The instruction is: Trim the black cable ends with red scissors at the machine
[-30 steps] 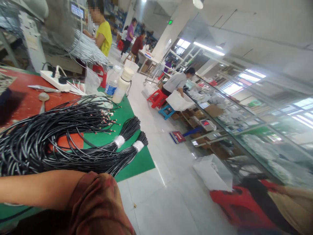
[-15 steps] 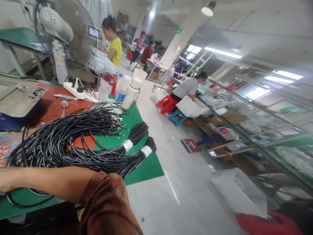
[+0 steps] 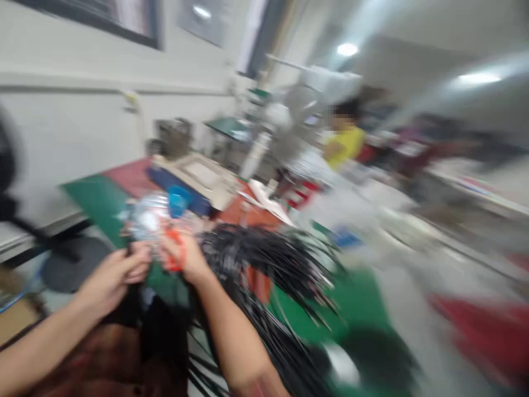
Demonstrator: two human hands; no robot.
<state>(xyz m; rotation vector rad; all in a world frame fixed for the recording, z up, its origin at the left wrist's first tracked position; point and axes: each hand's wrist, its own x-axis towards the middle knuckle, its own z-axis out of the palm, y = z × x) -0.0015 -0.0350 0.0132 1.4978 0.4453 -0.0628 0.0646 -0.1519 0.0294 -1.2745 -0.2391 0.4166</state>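
Observation:
The picture is heavily blurred by motion. My left hand [image 3: 113, 275] and my right hand [image 3: 182, 256] are raised side by side over the near edge of a green mat [image 3: 103, 201]. My right hand holds something small and orange-red [image 3: 176, 255]; what it is cannot be made out. My left hand's fingers are curled close beside it, and whether they hold anything is unclear. A clear, shiny object with a blue part [image 3: 157, 212] lies just beyond both hands. A big bundle of black wires [image 3: 268, 264] lies to the right of my right forearm.
A flat beige and blue machine [image 3: 194, 179] stands behind the wires on the red mat [image 3: 132, 176]. A person in a yellow shirt [image 3: 347, 143] is farther back beside a standing fan [image 3: 289, 110]. A white wall runs along the left.
The view has swung sharply left, away from the aisle toward the wall. Both my hands are now in view over the mat; before only my right forearm crossed the bottom.

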